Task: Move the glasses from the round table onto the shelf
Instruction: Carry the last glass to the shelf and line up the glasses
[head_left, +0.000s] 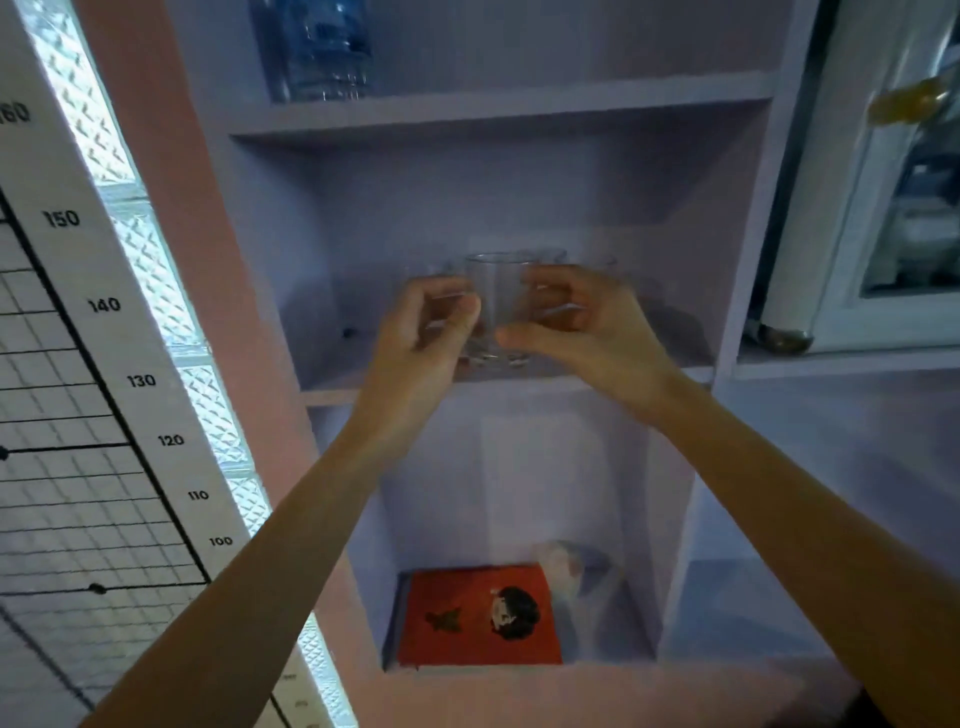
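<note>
The left hand (431, 332) and right hand (576, 322) both curl round a clear glass (496, 296) held between them; its base sits low over the shelf (332, 397) board (contact unclear) — a red book (467, 618) lies below the wrists.

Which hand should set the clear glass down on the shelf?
Right, probably. The right hand has its thumb across the front of the clear glass tumbler and fingers round its far side; the left hand only pinches its left edge.
</note>
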